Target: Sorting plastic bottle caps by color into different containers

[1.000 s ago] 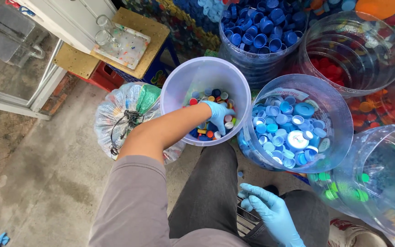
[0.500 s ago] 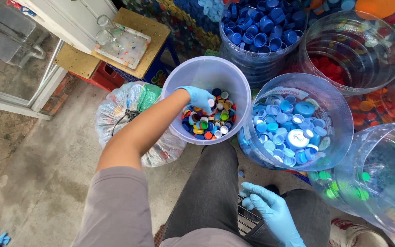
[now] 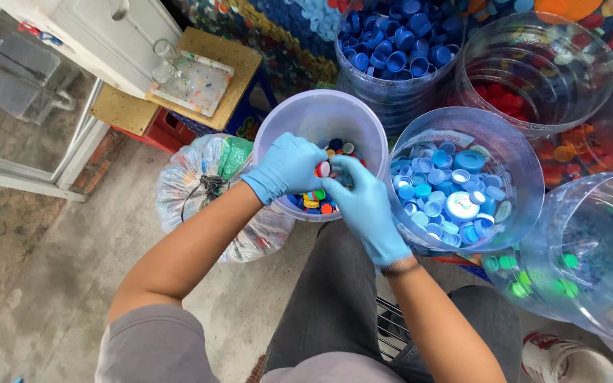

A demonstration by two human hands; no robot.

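A white plastic bucket (image 3: 299, 113) in front of me holds several mixed-colour bottle caps (image 3: 315, 200). Both my hands wear blue gloves and meet over its rim. My left hand (image 3: 286, 167) pinches a red and white cap (image 3: 323, 169) at its fingertips. Right beside that cap, my right hand (image 3: 365, 198) has its fingers bent toward it; whether it grips anything is hidden.
Clear tubs ring the bucket: light blue caps (image 3: 448, 198), dark blue caps (image 3: 402, 42), red caps (image 3: 512, 96), green caps (image 3: 540, 276). A tied clear bag (image 3: 203, 188) of caps lies at the left. A wooden stool (image 3: 179, 74) stands behind it on the concrete floor.
My left hand has lifted out of the bucket with a cap. My right hand has risen from my lap to meet it over the bucket rim.
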